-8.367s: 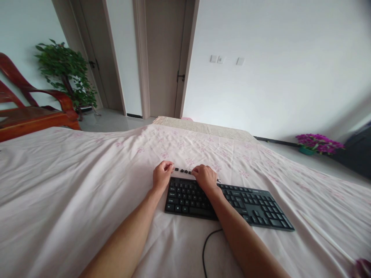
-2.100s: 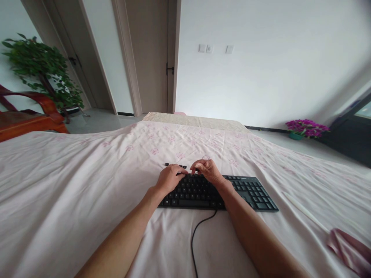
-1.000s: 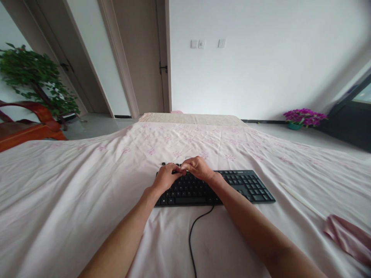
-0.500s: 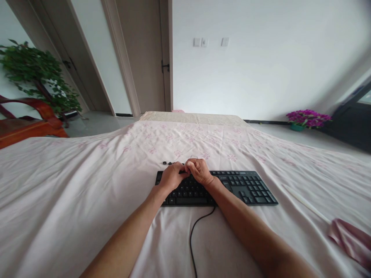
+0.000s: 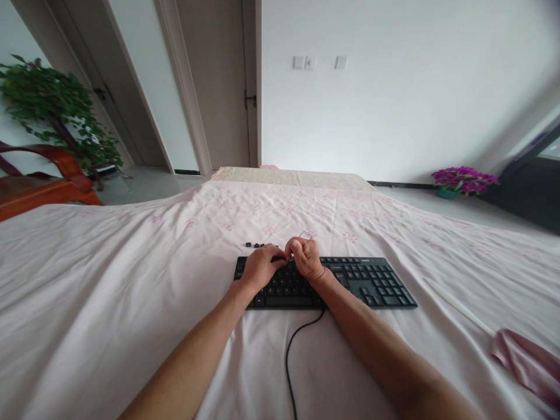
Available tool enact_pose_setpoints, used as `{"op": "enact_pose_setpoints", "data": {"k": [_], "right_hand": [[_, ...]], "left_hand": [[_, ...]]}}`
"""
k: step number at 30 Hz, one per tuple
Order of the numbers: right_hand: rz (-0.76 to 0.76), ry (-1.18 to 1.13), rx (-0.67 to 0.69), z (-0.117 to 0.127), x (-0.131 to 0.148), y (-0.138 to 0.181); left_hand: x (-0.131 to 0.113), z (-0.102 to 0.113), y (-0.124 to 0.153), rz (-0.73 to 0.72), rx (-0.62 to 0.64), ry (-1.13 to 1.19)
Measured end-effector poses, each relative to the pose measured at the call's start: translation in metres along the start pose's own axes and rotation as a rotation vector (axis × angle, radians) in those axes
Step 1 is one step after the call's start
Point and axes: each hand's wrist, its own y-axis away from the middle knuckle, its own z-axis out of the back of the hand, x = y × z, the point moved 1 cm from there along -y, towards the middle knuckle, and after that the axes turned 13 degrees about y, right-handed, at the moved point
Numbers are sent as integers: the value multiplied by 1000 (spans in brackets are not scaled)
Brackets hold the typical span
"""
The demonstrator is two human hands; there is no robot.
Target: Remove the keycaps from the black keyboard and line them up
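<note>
your right hand (image 5: 307, 258) is curled around a thin wire loop (image 5: 306, 234) — above the far edge of the black wired keyboard (image 5: 371, 283) lying on the flower-print cloth (image 5: 131, 303). your left hand (image 5: 260, 268) bends just beside it — whether it's pinching anything can't be told — near loose black keycaps (image 5: 248, 244) beyond the keyboard.

A leafy plant (image 5: 48, 93) stands behind a wooden chair (image 5: 52, 193), magenta flowers (image 5: 466, 178) near a white wall (image 5: 385, 111).

The right hand (image 5: 308, 258) hides one end of a wire loop (image 5: 305, 234), the left hand (image 5: 259, 268) part of the keyboard (image 5: 295, 290); the bottom edge cuts off the cable (image 5: 289, 354).
</note>
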Motion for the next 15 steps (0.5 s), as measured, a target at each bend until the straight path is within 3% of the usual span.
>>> {"op": "enact_pose_setpoints", "data": {"k": [10,15], "right_hand": [[75,53,-42,2,0,2],[96,25,-38,4,5,1]], "left_hand": [[0,2,1,72,-37,99],[-2,2,1,61,-59,0]]}}
